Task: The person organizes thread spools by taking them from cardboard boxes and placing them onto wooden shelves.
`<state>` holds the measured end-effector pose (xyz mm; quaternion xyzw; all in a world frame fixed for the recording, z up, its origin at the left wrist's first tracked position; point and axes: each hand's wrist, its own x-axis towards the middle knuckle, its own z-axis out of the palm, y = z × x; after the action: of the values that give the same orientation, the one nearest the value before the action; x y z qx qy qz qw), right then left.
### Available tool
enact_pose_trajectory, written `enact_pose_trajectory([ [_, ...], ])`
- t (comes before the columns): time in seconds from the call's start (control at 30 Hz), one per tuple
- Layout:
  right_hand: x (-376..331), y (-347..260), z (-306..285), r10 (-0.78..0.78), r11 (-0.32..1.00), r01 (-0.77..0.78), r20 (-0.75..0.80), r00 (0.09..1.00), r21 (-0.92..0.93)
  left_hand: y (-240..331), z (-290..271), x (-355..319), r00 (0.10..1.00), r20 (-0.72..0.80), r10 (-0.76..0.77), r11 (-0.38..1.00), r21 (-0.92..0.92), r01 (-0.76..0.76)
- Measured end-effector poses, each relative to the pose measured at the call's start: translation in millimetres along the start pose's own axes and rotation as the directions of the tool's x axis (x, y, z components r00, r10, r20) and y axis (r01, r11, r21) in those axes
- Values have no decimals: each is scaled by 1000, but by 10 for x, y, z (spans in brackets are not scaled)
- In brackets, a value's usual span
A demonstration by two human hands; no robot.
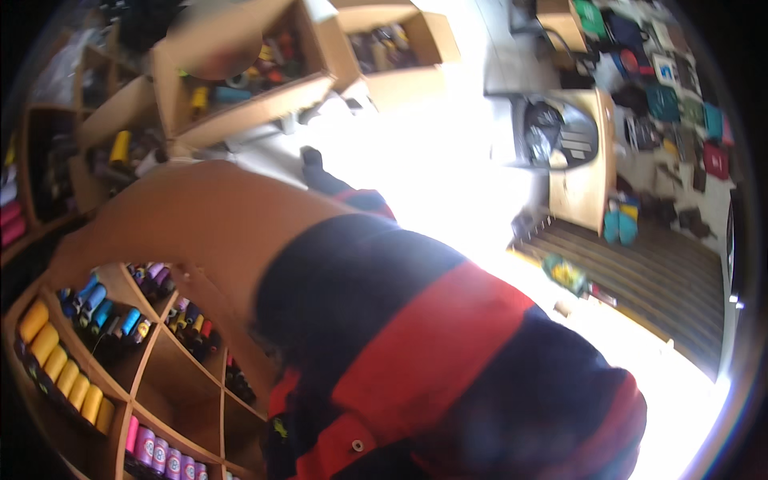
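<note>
My right arm, in a short black and red striped sleeve, stretches across the view to the left. Its hand, my right hand (66, 254), is at the dark left rim, beside the wooden thread shelf (138, 364); its fingers are lost in shadow. Lower down, my left hand (190, 280) is partly covered by the right forearm, in front of the compartments, and its fingers are not clear. Nearest the right hand are yellow thread cones (58, 362) in a row and blue thread spools (100, 308). I cannot make out anything held.
Open cardboard boxes (240, 104) of thread stand at the upper left, with a blurred rounded shape (212, 40) over one. Pink and purple spools (160, 456) fill a lower compartment. A wooden cabinet (580, 192) stands at the right, near a slatted dark surface (656, 276). Bright glare washes out the middle.
</note>
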<state>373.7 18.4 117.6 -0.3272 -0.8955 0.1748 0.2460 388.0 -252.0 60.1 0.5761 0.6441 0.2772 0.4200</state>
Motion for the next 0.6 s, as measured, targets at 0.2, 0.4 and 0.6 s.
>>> enact_pose_trajectory([
  [0.2,-124,137,-553,71,996,-82,-228,971,-39,472,300,129,988,23,153,987,-48,-152],
  [0.4,-2056,797,-1660,210,977,-195,-242,947,86,863,824,344,979,97,180,983,29,-183],
  [0.6,-5130,1425,-1837,607,776,-628,-342,717,62,1384,2060,238,957,234,171,983,-102,-150],
])
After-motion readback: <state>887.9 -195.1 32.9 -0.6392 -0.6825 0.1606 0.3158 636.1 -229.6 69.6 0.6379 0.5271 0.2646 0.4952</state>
